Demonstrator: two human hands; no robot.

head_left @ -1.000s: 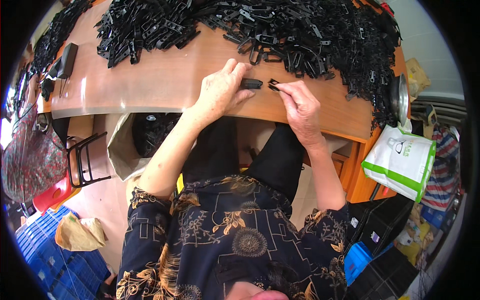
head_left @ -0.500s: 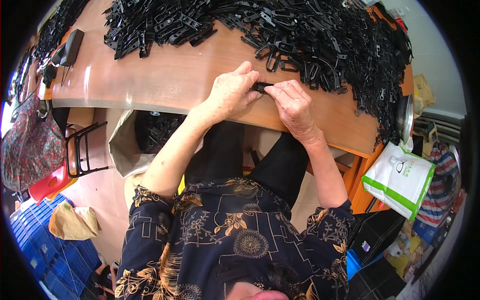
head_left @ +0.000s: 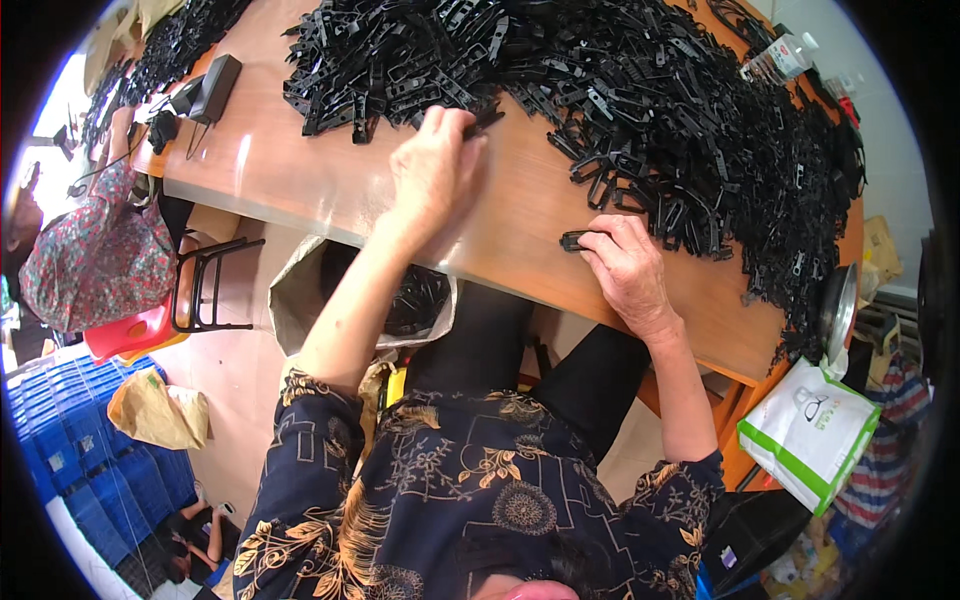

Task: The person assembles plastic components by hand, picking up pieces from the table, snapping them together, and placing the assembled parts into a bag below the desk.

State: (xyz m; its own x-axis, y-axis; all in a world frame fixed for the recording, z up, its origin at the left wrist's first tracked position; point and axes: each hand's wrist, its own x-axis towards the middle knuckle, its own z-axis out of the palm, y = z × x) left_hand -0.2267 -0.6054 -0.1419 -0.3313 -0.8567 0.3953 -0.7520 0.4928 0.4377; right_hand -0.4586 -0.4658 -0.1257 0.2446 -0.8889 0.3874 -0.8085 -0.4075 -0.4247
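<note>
My left hand (head_left: pixel 432 170) is closed at the near edge of a heap of black plastic parts (head_left: pixel 390 65). Its thumb and fingers pinch a slim black plastic piece (head_left: pixel 488 119), partly hidden by the fingertips. Lower and to the right, my right hand (head_left: pixel 628 268) grips a small slotted black plastic piece (head_left: pixel 573 241) above the wooden table (head_left: pixel 510 215). A second, larger heap of frame-like black parts (head_left: pixel 690 130) spreads beyond the right hand. The exact kind of the parts cannot be made out.
Under the table edge, a pale sack (head_left: pixel 300 300) contains more black parts. At right are a clear bottle (head_left: pixel 780 60), a metal bowl (head_left: pixel 838 310) and a white-green bag (head_left: pixel 810 430). A black device (head_left: pixel 215 90) lies left, near another person's floral sleeve (head_left: pixel 100 245).
My hands have moved apart from a shared hold on a black piece. The left went up to the heap; the right keeps a piece lower down. The whole view has shifted.
</note>
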